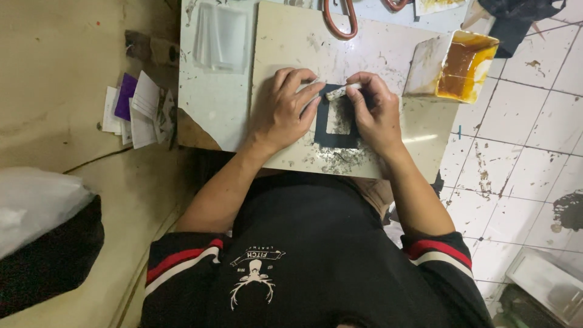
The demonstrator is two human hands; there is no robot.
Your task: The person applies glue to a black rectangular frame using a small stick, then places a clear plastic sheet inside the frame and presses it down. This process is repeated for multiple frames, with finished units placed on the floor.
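Hands are busy on the bench: the left hand [284, 109] presses flat on a dark frame piece [336, 124] lying on the pale board [285, 42], while the right hand [378, 112] pinches a small white stick [342, 92] to rub its top edge.

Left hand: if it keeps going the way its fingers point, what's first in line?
Probably the small white stick held by the right hand: the left hand's fingertips already nearly touch it, over the dark frame. Depth is unclear.

Small craft workshop: stained work board [291, 42], glue tub [464, 67], scissors [340, 18], grimy tile floor [522, 152].
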